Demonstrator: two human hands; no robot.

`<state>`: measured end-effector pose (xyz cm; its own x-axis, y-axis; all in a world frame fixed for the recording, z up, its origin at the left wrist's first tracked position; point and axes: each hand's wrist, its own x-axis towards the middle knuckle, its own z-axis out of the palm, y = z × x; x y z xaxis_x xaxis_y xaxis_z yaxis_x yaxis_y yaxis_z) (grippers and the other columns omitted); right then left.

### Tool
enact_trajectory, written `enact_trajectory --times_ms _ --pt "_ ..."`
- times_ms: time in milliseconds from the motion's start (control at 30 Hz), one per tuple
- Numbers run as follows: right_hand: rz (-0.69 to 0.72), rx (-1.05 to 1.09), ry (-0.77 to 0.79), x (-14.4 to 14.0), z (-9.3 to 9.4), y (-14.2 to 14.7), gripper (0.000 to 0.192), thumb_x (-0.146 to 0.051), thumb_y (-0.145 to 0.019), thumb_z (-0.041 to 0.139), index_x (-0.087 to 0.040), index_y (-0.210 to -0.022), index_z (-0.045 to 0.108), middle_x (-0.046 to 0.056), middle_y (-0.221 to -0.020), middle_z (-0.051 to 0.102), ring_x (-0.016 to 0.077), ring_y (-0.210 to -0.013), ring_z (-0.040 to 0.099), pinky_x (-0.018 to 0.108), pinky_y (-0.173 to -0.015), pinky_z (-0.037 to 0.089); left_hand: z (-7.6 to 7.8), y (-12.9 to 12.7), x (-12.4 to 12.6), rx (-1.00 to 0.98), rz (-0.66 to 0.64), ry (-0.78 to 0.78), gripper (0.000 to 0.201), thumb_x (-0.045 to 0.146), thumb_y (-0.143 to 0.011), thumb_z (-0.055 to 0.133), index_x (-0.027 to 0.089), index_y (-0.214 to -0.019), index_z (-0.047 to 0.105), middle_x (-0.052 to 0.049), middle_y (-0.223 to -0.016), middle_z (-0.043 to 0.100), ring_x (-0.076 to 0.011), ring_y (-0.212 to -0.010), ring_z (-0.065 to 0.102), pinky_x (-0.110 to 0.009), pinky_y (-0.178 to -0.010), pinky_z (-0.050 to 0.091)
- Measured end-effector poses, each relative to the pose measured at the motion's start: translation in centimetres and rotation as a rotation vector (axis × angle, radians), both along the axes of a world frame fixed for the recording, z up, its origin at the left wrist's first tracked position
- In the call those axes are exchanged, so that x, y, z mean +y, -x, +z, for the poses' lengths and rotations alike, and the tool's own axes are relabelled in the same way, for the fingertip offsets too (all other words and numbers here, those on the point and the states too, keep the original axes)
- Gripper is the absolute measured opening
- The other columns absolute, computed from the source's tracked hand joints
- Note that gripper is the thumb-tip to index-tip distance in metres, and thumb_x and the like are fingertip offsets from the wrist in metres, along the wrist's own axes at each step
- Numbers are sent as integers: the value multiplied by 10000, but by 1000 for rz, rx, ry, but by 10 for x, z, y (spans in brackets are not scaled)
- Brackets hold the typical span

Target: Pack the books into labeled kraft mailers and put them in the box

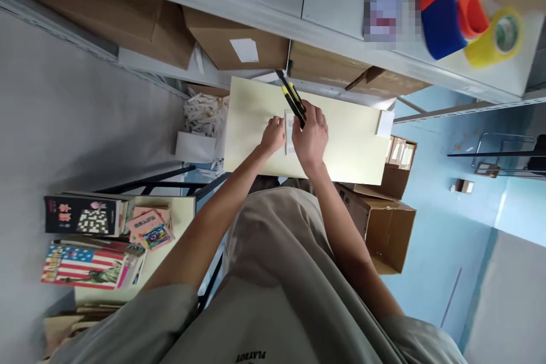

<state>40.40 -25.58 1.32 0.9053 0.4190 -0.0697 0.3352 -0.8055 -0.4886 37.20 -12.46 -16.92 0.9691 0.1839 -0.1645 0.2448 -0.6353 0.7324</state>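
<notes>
My right hand (311, 139) is closed around a black and yellow utility knife (293, 96), whose far end points up and left over the pale tabletop (354, 145). Beneath this hand lies a small, flat white rectangular piece (289, 139) with greyish panels, partly covered by my fingers. At its left edge is my left hand (273, 135), fingers curled and thumb side toward the piece. Whether those fingers pinch its edge or only rest against it is too small to tell.
Cardboard boxes (239, 40) line the shelf behind the table. A yellow tape roll (507, 34) and an orange-and-blue object (452, 14) sit on the upper shelf. White scraps (207, 114) fill a box at left. Books (85, 267) are stacked lower left; an open carton (390, 239) stands right.
</notes>
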Motion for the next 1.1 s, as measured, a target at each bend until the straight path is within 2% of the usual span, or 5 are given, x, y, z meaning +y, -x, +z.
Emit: enact_trajectory --times_ms 200,433,567,733,1100 --pt "-151 242 215 -32 -68 11 657 -214 -1127 482 -165 -1782 473 281 -1614 613 445 -1443 718 602 -1158 654 -39 24 -20 123 -89 55 845 224 -939 771 59 -1716 483 -330 -1926 337 -478 -1869 214 -690 -1523 236" --pt "-191 423 183 -32 -146 16 656 -231 -1045 601 -172 -1688 489 255 -1531 712 402 -1277 787 545 -1074 677 -49 28 -7 132 -149 72 860 397 -1019 783 125 -1780 488 -245 -1978 292 -449 -1885 180 -642 -1537 240" --pt "-87 402 233 -17 -162 14 742 -330 -1179 504 -190 -1874 283 244 -1610 718 382 -1406 767 520 -1157 650 -49 20 22 75 -180 50 970 524 -1028 781 141 -1843 419 -217 -1994 272 -453 -1889 152 -699 -1533 154" --pt "-93 393 144 -4 -179 9 720 -405 -1223 405 -209 -1912 342 221 -1524 761 378 -1360 787 529 -1196 639 -39 9 57 119 -310 20 982 590 -1111 646 79 -1889 332 -239 -1998 246 -468 -1892 108 -741 -1516 60" --pt "-19 342 157 0 -208 0 683 -390 -1257 441 -188 -1906 377 231 -1478 716 374 -1336 800 518 -1173 647 -31 10 59 139 -338 6 972 545 -1130 639 88 -1916 292 -221 -2001 250 -463 -1895 82 -724 -1523 53"
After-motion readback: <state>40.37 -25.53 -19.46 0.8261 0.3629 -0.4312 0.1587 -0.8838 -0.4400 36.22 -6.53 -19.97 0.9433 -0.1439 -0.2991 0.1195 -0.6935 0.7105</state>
